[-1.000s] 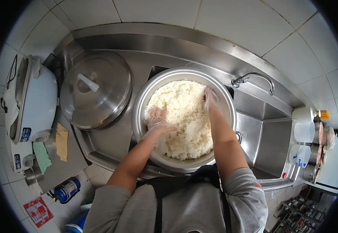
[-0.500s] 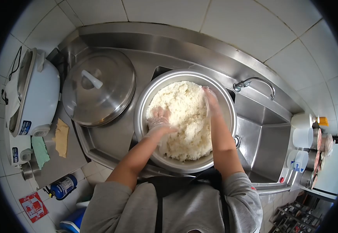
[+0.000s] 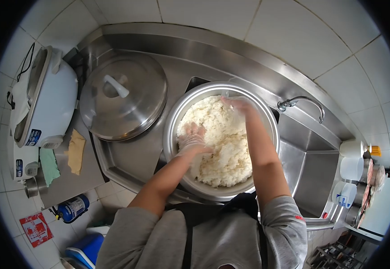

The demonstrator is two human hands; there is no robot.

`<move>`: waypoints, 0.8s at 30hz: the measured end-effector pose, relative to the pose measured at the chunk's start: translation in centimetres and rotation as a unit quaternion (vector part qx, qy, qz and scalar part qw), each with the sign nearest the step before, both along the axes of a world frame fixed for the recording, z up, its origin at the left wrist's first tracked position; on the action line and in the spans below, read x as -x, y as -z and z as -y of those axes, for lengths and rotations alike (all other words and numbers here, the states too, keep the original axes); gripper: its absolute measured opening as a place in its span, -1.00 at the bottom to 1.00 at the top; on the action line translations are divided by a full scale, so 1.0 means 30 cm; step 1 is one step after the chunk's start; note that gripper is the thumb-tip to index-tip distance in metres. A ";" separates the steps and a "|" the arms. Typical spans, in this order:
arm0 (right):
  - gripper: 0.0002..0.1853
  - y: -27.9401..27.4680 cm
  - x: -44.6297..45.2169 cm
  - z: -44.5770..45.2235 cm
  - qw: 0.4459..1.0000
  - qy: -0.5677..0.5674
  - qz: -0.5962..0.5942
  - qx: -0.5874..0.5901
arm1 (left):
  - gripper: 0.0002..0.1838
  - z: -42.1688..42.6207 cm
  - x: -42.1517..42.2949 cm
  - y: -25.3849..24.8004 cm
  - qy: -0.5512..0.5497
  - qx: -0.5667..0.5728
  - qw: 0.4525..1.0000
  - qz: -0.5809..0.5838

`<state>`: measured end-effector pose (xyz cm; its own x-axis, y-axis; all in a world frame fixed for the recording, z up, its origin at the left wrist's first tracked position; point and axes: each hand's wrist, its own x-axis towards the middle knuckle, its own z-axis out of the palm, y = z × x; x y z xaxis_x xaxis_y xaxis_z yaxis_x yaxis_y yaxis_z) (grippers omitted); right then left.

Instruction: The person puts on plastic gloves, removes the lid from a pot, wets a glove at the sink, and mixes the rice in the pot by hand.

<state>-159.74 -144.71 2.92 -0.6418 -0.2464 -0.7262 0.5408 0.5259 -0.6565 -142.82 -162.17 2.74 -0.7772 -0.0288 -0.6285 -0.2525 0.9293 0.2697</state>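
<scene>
A large round metal pot (image 3: 171,130) holds a heap of white rice (image 3: 224,152) over the sink counter. My left hand (image 3: 194,140), in a clear plastic glove, rests on the left part of the rice with its fingers spread. At the upper right of the heap is my right hand (image 3: 238,106), also in a clear glove. Its fingers point left over the rice, stretched out, with the loose plastic around them. Neither hand shows anything gripped.
Left of the pot lies a big metal lid (image 3: 127,101) with a pale handle. A faucet (image 3: 303,102) curves over the sink basin (image 3: 313,170) at right. White rice cookers (image 3: 56,98) stand far left, near green and tan cloths (image 3: 76,151). White containers (image 3: 351,168) line the right side.
My right hand has moved up and leftward along the pot's far side, turning its fingers to the left. My left hand stays on the rice. The whole view has shifted slightly.
</scene>
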 end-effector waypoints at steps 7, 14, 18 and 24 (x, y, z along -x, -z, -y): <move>-0.10 0.078 -0.101 -0.008 0.933 -0.145 -0.305 -0.120 | 0.18 0.001 -0.001 -0.019 -0.013 -0.002 1.000 -0.022; -0.15 -0.124 -0.390 0.083 0.859 -0.132 -0.317 -0.380 | 0.12 0.011 -0.028 -0.038 -0.016 -0.015 0.999 -0.046; -0.09 -0.070 -0.505 0.087 0.823 -0.127 -0.385 -0.398 | 0.21 0.051 0.033 0.245 -0.017 -0.047 0.991 -0.120; -0.12 -0.069 -0.613 0.007 0.812 -0.056 -0.518 -0.262 | 0.30 0.122 -0.005 0.115 -0.104 -0.307 0.926 -0.194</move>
